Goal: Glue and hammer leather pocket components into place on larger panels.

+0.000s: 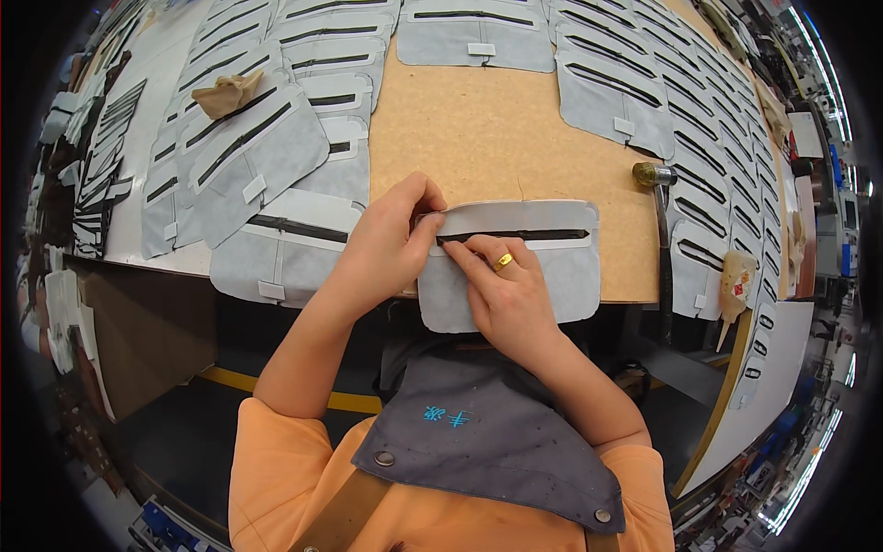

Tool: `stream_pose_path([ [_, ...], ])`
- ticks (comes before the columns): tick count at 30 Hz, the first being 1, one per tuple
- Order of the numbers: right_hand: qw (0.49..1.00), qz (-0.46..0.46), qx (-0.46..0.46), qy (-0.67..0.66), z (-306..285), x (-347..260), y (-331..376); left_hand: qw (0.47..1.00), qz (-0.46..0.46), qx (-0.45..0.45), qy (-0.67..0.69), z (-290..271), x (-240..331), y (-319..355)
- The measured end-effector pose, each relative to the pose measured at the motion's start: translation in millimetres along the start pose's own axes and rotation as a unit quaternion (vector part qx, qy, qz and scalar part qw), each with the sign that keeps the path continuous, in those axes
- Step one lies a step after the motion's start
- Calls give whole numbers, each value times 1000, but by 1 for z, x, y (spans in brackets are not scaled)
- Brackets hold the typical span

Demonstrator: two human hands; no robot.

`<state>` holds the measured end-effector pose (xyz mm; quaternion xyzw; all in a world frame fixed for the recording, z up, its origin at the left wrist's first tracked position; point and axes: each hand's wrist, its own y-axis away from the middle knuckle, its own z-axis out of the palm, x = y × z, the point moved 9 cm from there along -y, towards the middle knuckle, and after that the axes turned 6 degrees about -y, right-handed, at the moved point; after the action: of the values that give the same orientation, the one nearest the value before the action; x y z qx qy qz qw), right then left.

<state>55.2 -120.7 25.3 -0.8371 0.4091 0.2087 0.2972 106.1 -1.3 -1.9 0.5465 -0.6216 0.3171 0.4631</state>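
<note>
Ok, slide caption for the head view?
Left hand at the upper left of a grey panel, right hand at the left end of its black strip.

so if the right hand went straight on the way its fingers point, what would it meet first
The right hand would probably meet the left hand first, around the thumb, which lies just ahead, up and to the left in the picture. Depth is unclear from one view.

held panel (572,281) matt, suede-like; tabletop (460,129) smooth, wood-like
</note>
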Motion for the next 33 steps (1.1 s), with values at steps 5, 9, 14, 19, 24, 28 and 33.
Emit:
stream_pose_path([
  [5, 999, -1, -27, 26, 4, -4, -4, 979, 129, 65, -146, -9, 11, -2],
  [9, 997, -12, -49, 50, 5, -6, -4, 967, 149, 79, -191, -5, 16, -1],
  [14, 971, -78, -130, 184, 18, -20, -8, 963, 143, 88, -211, -5, 17, -2],
  [19, 977, -81, -154, 127, 15, -1, -16, 983, 61, 38, -169, -7, 6, -7],
  [24, 997, 55, -2, 62, -56, 60, -20, 941, 119, 154, -277, -6, 30, 12],
  [28, 997, 45, -37, 59, -60, 79, -36, 905, 291, 10, -311, 73, 59, 35],
  [33, 958, 165, -235, 10, -36, 104, -51, 881, 329, 22, -339, 97, 61, 39],
])
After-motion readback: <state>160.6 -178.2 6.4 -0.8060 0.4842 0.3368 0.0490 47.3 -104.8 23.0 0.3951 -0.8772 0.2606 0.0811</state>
